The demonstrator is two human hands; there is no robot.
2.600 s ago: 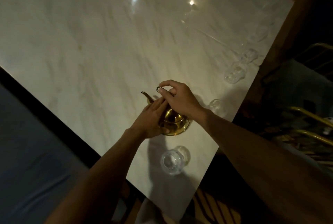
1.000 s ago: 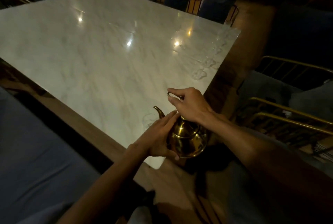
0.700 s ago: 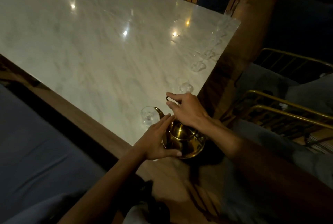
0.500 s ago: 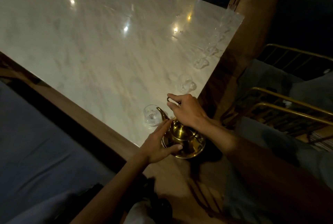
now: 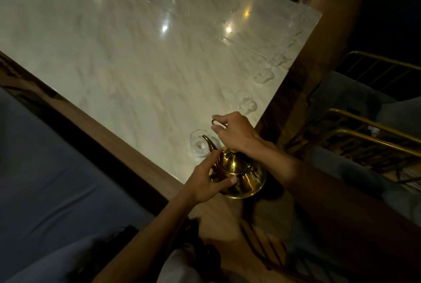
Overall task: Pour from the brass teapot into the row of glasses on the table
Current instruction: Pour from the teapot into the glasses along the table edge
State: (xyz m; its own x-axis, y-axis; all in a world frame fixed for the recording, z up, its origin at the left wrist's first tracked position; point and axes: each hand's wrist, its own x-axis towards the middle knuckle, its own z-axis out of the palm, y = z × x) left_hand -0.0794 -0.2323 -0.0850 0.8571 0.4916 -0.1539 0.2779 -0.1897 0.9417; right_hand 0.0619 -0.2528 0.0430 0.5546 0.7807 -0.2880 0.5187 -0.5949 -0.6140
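A shiny brass teapot [image 5: 239,176] hangs over the near corner of the white marble table [image 5: 136,55]. My right hand [image 5: 237,133] grips its thin wire handle from above. My left hand [image 5: 205,180] cups the pot's side, thumb across the belly and fingers up by the lid. The curved spout points at the nearest clear glass [image 5: 198,143], its tip over the rim. A second glass [image 5: 245,101] and a third [image 5: 263,75] stand further along the table's right edge, with fainter ones behind them. No stream is visible.
The table has a wooden border [image 5: 114,137]. Brass-framed chairs with grey cushions [image 5: 355,123] stand to the right of it. A blue-grey upholstered seat [image 5: 45,180] fills the lower left. More chairs stand in the dark at the far end.
The teapot has tipped forward, bringing its spout down to the nearest glass's rim. Both hands keep their hold. The view has dropped closer to the table corner.
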